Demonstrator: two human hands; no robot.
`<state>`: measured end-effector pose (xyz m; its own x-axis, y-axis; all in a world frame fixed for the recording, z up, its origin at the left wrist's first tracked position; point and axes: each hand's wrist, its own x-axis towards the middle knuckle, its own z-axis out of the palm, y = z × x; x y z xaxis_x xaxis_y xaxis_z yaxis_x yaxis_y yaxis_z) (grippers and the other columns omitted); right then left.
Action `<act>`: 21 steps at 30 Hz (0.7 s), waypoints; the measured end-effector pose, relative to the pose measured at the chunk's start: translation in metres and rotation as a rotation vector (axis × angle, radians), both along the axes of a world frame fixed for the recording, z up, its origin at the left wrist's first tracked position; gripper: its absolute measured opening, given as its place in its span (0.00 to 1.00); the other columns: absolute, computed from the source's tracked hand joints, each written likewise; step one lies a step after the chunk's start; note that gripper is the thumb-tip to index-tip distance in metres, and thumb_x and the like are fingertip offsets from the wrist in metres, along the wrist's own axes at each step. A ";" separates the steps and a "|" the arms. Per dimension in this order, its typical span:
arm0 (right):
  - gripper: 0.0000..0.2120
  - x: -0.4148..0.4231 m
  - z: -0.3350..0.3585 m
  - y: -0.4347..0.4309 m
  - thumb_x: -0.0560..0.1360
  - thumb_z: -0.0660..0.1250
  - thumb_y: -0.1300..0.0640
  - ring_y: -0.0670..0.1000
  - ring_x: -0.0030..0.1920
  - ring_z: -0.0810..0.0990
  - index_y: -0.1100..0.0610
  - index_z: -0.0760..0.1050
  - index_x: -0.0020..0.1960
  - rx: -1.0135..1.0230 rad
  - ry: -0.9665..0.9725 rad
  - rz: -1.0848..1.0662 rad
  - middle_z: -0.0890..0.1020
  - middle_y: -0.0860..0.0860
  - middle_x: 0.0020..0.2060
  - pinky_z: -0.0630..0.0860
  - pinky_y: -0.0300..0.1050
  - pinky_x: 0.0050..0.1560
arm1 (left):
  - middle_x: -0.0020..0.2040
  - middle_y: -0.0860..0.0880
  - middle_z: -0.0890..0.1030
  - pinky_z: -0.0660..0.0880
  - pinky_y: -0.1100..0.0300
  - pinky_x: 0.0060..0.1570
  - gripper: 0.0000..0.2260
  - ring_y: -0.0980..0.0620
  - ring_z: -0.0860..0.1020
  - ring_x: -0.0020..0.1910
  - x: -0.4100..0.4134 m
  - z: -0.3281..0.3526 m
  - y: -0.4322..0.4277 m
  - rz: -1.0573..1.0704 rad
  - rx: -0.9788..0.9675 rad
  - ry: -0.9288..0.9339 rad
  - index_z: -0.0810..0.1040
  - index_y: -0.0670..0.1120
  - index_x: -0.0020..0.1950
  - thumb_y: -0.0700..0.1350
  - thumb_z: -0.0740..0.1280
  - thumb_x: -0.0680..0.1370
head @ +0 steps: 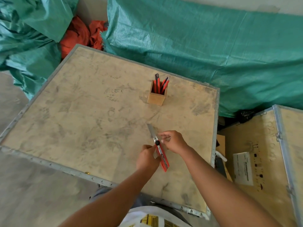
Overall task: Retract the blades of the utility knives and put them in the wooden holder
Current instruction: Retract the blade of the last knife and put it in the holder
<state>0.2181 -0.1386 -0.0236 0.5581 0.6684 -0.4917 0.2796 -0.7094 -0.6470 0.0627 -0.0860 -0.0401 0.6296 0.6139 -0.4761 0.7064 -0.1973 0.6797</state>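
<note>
No text can be read; the white label (242,167) on the wooden crate (268,161) at the right edge carries printed lines too blurred to make out; dark handling marks beside it are unclear; the shirt (152,218) at the bottom edge bears a yellow print, illegible

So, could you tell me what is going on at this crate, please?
A person is holding a red utility knife over the plywood crate top. The left hand grips its body; the right hand is at the black knob. Its blade is out. Other knives already stand in the wooden holder.
</note>
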 end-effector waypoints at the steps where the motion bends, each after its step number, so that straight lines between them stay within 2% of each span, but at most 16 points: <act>1: 0.17 -0.001 -0.001 0.001 0.77 0.70 0.64 0.50 0.52 0.84 0.52 0.82 0.63 -0.018 0.003 0.041 0.86 0.53 0.55 0.78 0.41 0.57 | 0.59 0.49 0.74 0.81 0.51 0.48 0.12 0.48 0.80 0.50 0.001 -0.001 -0.004 -0.026 0.018 0.017 0.82 0.51 0.57 0.47 0.70 0.73; 4: 0.18 -0.005 -0.005 0.005 0.76 0.72 0.65 0.51 0.59 0.84 0.55 0.82 0.64 -0.050 -0.008 0.131 0.86 0.53 0.58 0.75 0.38 0.63 | 0.60 0.49 0.71 0.81 0.50 0.46 0.09 0.49 0.79 0.52 0.004 -0.006 -0.014 -0.059 0.073 0.081 0.81 0.49 0.53 0.46 0.69 0.74; 9: 0.12 -0.008 -0.012 0.004 0.74 0.74 0.66 0.50 0.55 0.84 0.56 0.85 0.56 -0.043 -0.032 0.107 0.87 0.52 0.55 0.78 0.42 0.62 | 0.63 0.49 0.70 0.82 0.52 0.46 0.10 0.49 0.76 0.57 0.003 -0.011 -0.023 -0.041 0.126 0.076 0.82 0.48 0.55 0.45 0.70 0.74; 13: 0.10 -0.007 -0.013 -0.002 0.75 0.73 0.65 0.51 0.52 0.84 0.56 0.82 0.55 0.003 -0.003 0.046 0.86 0.52 0.52 0.79 0.44 0.59 | 0.59 0.51 0.72 0.80 0.54 0.43 0.11 0.52 0.76 0.51 0.001 -0.006 -0.023 0.014 0.093 0.010 0.82 0.49 0.58 0.43 0.68 0.75; 16: 0.09 -0.003 -0.009 -0.008 0.76 0.71 0.64 0.52 0.51 0.85 0.55 0.81 0.54 0.065 0.068 -0.050 0.86 0.53 0.50 0.84 0.51 0.55 | 0.54 0.48 0.78 0.81 0.52 0.45 0.16 0.47 0.80 0.46 0.002 -0.005 -0.017 0.043 -0.004 -0.062 0.80 0.46 0.62 0.37 0.66 0.75; 18: 0.09 0.000 -0.001 -0.008 0.77 0.71 0.64 0.55 0.52 0.85 0.55 0.80 0.55 0.117 0.118 -0.124 0.85 0.54 0.51 0.86 0.53 0.51 | 0.54 0.47 0.81 0.83 0.51 0.48 0.21 0.45 0.82 0.49 0.002 0.001 -0.010 0.122 -0.166 -0.149 0.77 0.48 0.68 0.35 0.63 0.76; 20: 0.08 0.004 0.009 -0.006 0.78 0.70 0.65 0.55 0.52 0.86 0.55 0.80 0.55 0.171 0.132 -0.175 0.85 0.54 0.51 0.87 0.51 0.48 | 0.60 0.49 0.82 0.82 0.62 0.47 0.21 0.46 0.82 0.54 0.003 0.012 -0.001 0.202 -0.334 -0.226 0.75 0.47 0.70 0.32 0.62 0.78; 21: 0.09 0.007 0.015 -0.005 0.78 0.70 0.65 0.54 0.52 0.86 0.54 0.80 0.55 0.198 0.138 -0.197 0.85 0.54 0.51 0.87 0.51 0.48 | 0.60 0.49 0.81 0.80 0.69 0.44 0.21 0.48 0.82 0.54 0.003 0.018 0.003 0.212 -0.366 -0.244 0.75 0.47 0.70 0.32 0.63 0.79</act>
<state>0.2249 -0.1438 -0.0086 0.6230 0.6445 -0.4432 0.0492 -0.5978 -0.8001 0.0658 -0.0827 -0.0220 0.6286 0.5610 -0.5387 0.5168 0.2164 0.8283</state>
